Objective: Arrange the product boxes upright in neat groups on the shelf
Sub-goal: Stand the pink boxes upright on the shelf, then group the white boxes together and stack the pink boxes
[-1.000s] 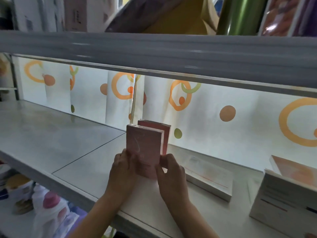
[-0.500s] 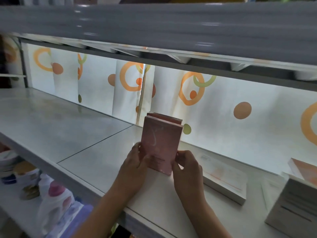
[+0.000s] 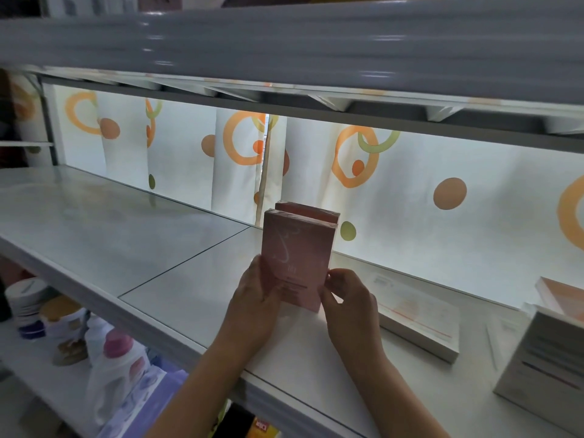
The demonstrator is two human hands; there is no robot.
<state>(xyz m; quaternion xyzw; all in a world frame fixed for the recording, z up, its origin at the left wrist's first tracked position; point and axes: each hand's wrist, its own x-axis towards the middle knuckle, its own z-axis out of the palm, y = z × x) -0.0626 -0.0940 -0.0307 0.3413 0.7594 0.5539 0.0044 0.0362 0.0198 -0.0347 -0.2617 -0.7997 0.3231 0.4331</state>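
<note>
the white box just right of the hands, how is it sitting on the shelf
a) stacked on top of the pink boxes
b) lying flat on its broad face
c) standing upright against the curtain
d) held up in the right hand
b: the white box lies flat on the shelf, beside the right hand, while the front pink box stands upright between both hands.
</note>
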